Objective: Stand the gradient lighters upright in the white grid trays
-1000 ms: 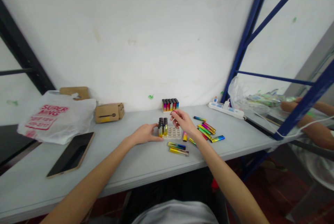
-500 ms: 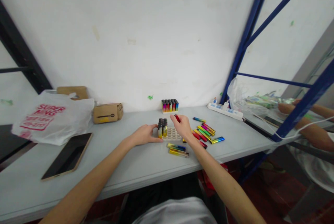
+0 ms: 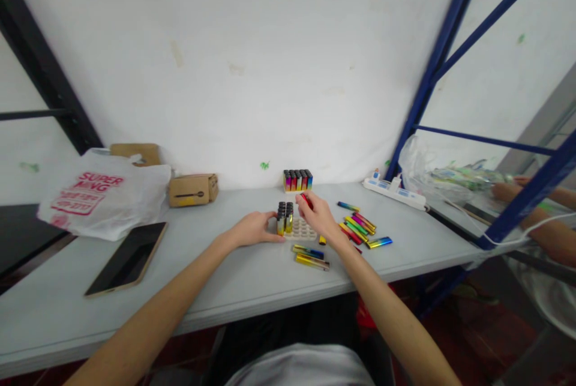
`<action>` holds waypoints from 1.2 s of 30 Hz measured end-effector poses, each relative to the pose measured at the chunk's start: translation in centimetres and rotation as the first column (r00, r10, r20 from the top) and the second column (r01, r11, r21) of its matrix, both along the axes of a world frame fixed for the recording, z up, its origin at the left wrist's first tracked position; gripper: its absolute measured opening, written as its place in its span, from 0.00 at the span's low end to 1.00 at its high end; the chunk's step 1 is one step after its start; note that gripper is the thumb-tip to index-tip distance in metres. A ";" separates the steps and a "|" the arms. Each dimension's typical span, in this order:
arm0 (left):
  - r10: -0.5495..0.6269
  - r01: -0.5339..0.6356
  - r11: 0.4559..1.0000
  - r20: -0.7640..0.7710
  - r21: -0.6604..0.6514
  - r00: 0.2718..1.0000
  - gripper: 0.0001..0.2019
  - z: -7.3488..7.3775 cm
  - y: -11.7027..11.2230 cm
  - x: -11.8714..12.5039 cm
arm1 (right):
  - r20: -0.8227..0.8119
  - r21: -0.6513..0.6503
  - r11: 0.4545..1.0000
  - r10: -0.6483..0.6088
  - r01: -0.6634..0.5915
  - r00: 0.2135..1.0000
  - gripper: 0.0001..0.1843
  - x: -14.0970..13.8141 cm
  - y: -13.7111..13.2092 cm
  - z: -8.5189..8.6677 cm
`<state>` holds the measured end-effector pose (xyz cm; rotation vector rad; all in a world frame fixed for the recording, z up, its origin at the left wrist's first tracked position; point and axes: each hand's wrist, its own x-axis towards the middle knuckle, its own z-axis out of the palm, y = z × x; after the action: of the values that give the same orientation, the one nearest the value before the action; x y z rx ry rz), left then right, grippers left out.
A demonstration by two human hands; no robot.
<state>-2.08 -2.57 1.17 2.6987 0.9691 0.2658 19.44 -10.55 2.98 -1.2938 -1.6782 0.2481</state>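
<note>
My left hand [image 3: 254, 229] grips the left end of a pale tray [image 3: 302, 229] with rows of holes, its thumb along the front. Two rows of shiny lighters [image 3: 285, 218] with black tops stand upright at the tray's left side. Pinched in my right hand [image 3: 317, 215], above the tray's right part, is a red lighter [image 3: 305, 197], mostly hidden by the fingers. Close to the tray's front lie two loose lighters [image 3: 310, 257], yellow and blue-gold. To the right, several coloured lighters [image 3: 357, 227] lie in a loose pile.
Against the wall stands a second block of upright lighters [image 3: 297, 180]. A white power strip [image 3: 396, 191] lies at the back right. On the left are a cardboard box [image 3: 192, 190], a plastic bag [image 3: 108, 197] and a dark phone [image 3: 128, 259]. A co-worker's arm [image 3: 537, 221] shows beyond the blue frame.
My right hand has lowered the red lighter slightly toward the tray, its fingers now more bent over it. My left hand keeps its place. The whole view has shifted a little.
</note>
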 end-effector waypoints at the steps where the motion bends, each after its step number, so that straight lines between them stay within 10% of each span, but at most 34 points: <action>1: -0.001 0.001 1.000 0.002 0.004 1.000 0.39 0.0 0.0 0.0 | 0.053 0.010 0.999 0.032 -0.033 0.998 0.21 0.2 -0.3 0.5; 8: 0.028 -0.028 1.000 0.011 -0.001 1.000 0.39 0.3 -0.4 0.0 | 0.379 -0.074 0.981 0.196 -0.182 0.905 0.24 1.1 -3.1 3.8; 18: 0.017 -0.017 1.000 0.013 0.004 1.000 0.38 0.1 -0.2 0.0 | 0.182 -0.397 0.852 0.438 -0.342 0.881 0.22 0.8 -2.5 2.6; 23: 0.016 -0.016 1.000 0.007 0.006 1.000 0.37 0.3 -0.4 0.0 | 0.287 -0.304 0.921 0.334 -0.245 0.898 0.23 0.2 -2.4 2.5; 30: -0.005 0.005 1.000 0.032 -0.023 0.999 0.37 0.2 -0.2 -0.1 | 0.268 -0.393 0.881 0.383 -0.263 0.884 0.24 0.5 -2.3 2.0; 36: 0.011 -0.011 1.000 0.011 0.010 1.000 0.39 0.0 -0.1 -0.1 | 0.576 -0.257 0.964 0.103 0.061 0.811 0.27 0.1 -2.1 2.1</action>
<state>-2.15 -2.63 1.13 2.6987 0.9824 0.2876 19.51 -12.69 5.05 -1.6695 -2.2419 0.0839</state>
